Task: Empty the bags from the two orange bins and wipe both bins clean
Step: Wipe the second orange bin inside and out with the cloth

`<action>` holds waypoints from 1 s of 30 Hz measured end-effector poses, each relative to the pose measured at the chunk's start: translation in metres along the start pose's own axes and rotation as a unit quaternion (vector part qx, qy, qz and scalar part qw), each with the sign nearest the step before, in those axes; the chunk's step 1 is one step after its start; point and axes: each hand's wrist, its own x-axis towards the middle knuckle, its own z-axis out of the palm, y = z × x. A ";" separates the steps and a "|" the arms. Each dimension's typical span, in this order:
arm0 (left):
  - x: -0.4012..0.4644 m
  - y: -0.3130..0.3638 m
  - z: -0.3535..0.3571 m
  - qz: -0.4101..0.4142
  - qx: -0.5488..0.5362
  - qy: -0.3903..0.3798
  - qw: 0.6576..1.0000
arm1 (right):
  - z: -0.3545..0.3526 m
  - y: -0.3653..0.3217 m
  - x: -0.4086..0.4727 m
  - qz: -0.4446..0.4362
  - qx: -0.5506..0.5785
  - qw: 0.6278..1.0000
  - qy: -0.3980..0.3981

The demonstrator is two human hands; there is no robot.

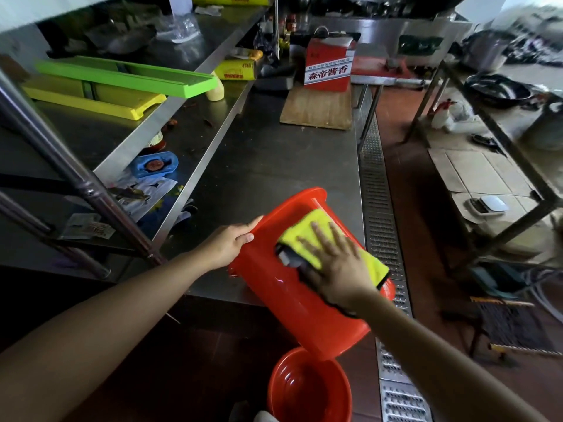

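An orange bin lies tilted on its side at the front edge of the steel counter, its mouth pointing down toward me. My left hand grips its left side near the base. My right hand presses flat on a yellow cloth with a dark underside, spread over the bin's outer wall. A second orange bin stands upright on the floor just below, and I see nothing inside it.
The steel counter carries a wooden board and a red box at the far end. Shelves at left hold green and yellow trays. A metal floor drain grate runs along the right.
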 end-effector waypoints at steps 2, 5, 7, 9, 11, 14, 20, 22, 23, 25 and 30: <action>0.000 0.000 0.001 -0.007 0.002 0.003 1.000 | -0.016 0.039 0.008 0.124 0.141 0.982 -0.034; 0.002 0.004 0.004 -0.013 0.010 0.017 1.000 | -0.022 0.056 0.008 0.192 0.221 0.954 -0.068; 0.002 0.006 0.005 -0.017 0.015 0.023 0.999 | -0.013 0.034 -0.002 0.166 0.115 0.978 -0.048; 0.002 0.006 0.005 -0.016 0.017 0.032 0.999 | 0.001 -0.005 -0.021 0.089 -0.008 0.996 0.004; 0.003 0.007 0.005 -0.010 0.028 0.036 0.999 | 0.022 -0.044 -0.044 -0.030 -0.089 0.996 0.014; 0.006 0.008 0.004 -0.011 0.027 0.021 0.999 | 0.041 -0.065 -0.062 -0.153 -0.171 0.973 -0.038; 0.006 0.010 0.004 -0.037 0.029 0.009 0.999 | 0.000 0.020 -0.028 0.060 0.043 0.997 0.007; 0.005 0.010 0.004 -0.040 0.032 0.005 0.999 | -0.013 0.062 -0.023 0.200 0.201 0.958 -0.033; 0.004 0.010 0.004 -0.039 0.034 0.006 0.999 | -0.015 0.076 -0.025 0.247 0.259 0.933 -0.044; 0.005 0.014 0.005 -0.041 0.041 0.014 0.998 | -0.014 0.079 -0.033 0.273 0.274 0.921 -0.048; 0.006 0.020 0.005 -0.052 0.047 0.022 0.997 | 0.024 -0.004 -0.078 0.051 -0.033 0.997 0.056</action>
